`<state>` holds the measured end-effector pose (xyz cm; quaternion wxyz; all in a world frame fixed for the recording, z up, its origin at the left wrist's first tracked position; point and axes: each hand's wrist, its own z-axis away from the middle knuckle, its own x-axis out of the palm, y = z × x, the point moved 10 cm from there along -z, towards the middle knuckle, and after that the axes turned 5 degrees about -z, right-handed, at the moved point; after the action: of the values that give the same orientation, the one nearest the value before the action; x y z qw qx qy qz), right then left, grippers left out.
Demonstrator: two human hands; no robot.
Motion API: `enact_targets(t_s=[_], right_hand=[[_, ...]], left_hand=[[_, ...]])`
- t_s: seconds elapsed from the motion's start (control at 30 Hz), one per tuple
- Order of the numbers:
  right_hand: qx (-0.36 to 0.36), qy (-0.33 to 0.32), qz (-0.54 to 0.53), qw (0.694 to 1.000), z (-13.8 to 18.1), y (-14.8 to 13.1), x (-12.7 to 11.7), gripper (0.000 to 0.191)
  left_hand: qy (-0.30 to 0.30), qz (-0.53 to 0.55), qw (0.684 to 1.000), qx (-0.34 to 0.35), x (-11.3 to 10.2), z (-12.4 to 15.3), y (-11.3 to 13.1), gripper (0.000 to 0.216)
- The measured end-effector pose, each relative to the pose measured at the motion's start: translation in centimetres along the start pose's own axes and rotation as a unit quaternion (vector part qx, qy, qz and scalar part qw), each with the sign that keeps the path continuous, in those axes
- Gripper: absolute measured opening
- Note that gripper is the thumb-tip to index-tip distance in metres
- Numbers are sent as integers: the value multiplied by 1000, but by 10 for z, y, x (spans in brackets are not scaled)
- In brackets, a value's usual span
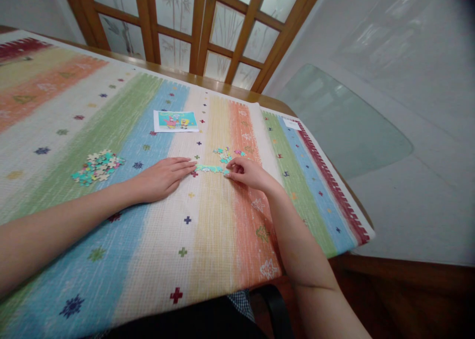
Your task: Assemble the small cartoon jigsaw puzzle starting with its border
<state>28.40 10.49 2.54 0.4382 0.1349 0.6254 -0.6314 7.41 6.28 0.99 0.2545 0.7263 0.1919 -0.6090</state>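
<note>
A short strip of joined jigsaw pieces (211, 169), mostly turquoise, lies flat on the cloth between my hands. My left hand (163, 179) rests flat with fingers stretched out, their tips touching the strip's left end. At the right end, my right hand (248, 173) pinches a jigsaw piece (226, 172) between thumb and forefinger, and its fingers hide part of it. Just beyond the strip lie several loose jigsaw pieces (224, 156), turquoise with some pink and yellow. Left of my left hand sits a heap of jigsaw pieces (98, 167), some with their pale backs up.
A printed cartoon picture (175, 121) lies beyond my left hand. A small white card (291, 124) is near the far right edge. The striped tablecloth (166, 260) covers the table. Behind stand wood-framed glass doors (200, 27), and a chair armrest (272, 307) is at the near edge.
</note>
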Motion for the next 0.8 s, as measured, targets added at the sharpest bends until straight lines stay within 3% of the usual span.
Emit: enact_targets(t_s=[0.4,0.6,0.8], right_hand=[[11,27,-96,995,-8,8,1,9],[69,81,-318,942,-9,23,-3,15],[104,62,-359,925,-9,27,5,15]], left_hand=[[-7,-9,1000,5,-2,0,2,56],[-5,-2,1000,6,1,0,0,57],[-8,-11,1000,6,-1,0,1,55]])
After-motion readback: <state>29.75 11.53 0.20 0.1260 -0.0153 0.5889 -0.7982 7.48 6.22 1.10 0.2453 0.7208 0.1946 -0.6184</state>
